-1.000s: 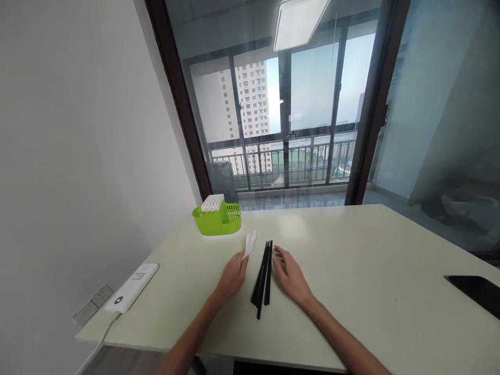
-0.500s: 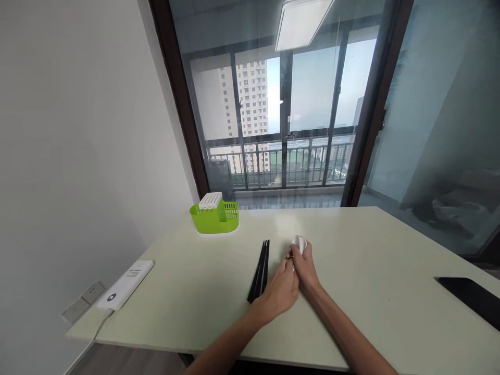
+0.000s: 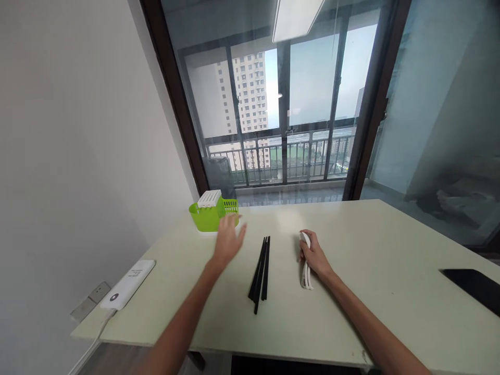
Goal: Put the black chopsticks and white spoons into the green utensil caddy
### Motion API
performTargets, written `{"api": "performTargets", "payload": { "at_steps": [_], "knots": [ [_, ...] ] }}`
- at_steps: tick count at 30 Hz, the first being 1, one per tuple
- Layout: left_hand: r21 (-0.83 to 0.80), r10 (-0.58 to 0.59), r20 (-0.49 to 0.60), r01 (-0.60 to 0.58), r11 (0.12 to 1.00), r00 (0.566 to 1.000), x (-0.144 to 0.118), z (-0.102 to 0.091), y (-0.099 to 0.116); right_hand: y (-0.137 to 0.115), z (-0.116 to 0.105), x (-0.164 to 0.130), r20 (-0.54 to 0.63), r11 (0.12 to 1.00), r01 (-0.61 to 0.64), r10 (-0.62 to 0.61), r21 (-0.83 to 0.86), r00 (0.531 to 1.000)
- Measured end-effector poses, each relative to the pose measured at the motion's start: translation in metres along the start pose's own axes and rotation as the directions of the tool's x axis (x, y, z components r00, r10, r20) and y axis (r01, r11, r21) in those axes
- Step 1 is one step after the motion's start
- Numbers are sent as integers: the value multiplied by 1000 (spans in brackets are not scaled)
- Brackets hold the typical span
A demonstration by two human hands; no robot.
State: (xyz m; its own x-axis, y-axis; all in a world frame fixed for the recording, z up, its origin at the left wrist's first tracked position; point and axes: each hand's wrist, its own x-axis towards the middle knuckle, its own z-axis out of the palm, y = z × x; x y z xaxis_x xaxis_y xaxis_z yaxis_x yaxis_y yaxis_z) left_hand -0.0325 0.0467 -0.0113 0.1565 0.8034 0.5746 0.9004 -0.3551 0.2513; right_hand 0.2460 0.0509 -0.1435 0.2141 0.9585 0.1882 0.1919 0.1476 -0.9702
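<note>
The right hand [image 3: 315, 256] lay on the tabletop [image 3: 375, 245], its grip closed around white spoons [image 3: 305, 271], right of the black chopsticks [image 3: 261, 272]. The left hand [image 3: 228, 240] hovered with fingers spread, holding nothing, just near of the green cutlery holder [image 3: 209, 216] at the far left.

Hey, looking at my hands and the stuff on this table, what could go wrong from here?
The left hand hangs open in the air just in front of the green caddy; a quick reach might knock it or its white insert. The black chopsticks lie loose between both hands, so a sweeping wrist could scatter them. The right hand rests on the white spoons on the table; they may slide apart.
</note>
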Motion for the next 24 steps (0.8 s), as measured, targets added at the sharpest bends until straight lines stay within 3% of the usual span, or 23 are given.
{"api": "performTargets", "payload": {
  "at_steps": [3,6,8,12,18,24],
  "knots": [
    [198,-19,-175,55,979,984,42,-21,-40,0,4,-4,68,994,51,-45,-96,997],
    [298,-29,-224,97,950,974,71,-31,-71,0,9,-7,100,977,111,-94,-182,991],
    [338,-64,-188,126,932,980,84,-32,-87,0,12,-7,125,961,160,-135,-224,983],
    [331,-179,-4,171,928,984,97,-30,-106,5,16,-6,160,927,255,-217,-275,963],
    [270,-153,97,122,955,983,101,-28,-100,16,21,-2,183,871,336,-287,-358,940],
    [158,-105,192,75,985,976,113,-5,-60,22,25,-1,219,809,372,-303,-454,927]
  ]
}}
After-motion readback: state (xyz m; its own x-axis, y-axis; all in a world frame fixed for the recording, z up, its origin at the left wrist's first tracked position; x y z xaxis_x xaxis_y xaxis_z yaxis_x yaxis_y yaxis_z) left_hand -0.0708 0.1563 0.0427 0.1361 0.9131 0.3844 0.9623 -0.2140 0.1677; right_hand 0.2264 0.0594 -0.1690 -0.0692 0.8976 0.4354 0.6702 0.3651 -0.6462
